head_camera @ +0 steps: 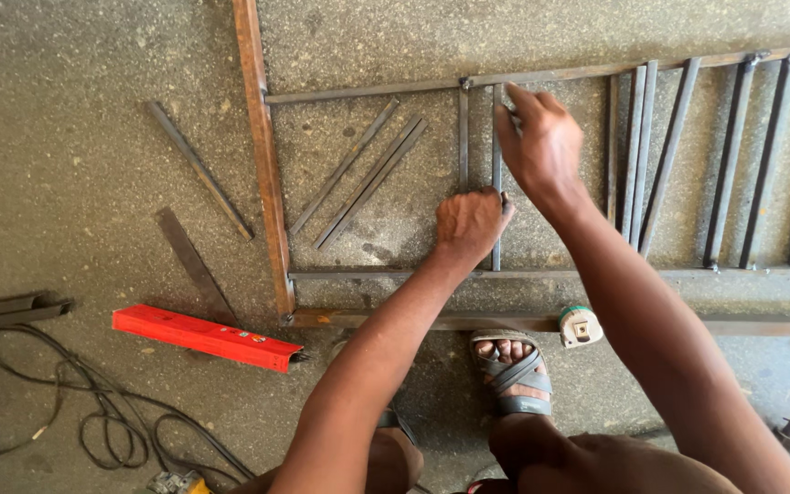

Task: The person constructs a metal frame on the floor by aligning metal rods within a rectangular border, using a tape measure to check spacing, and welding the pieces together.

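On a rough concrete floor [93, 82] lies a steel frame [267, 183] with one red level [205, 338] near left and one tape measure [580, 326] near, while the left hand [470, 224] clamps a thin upright bar [497, 183] and the right hand [541, 137], fingers loosely curled, touches its far end.

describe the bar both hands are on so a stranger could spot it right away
Start at the metal frame lying on the concrete floor. Between its two horizontal rails, two thin upright bars stand close together near the middle. The held bar is the right one of that pair, with the left hand at its middle and the right hand near its top.
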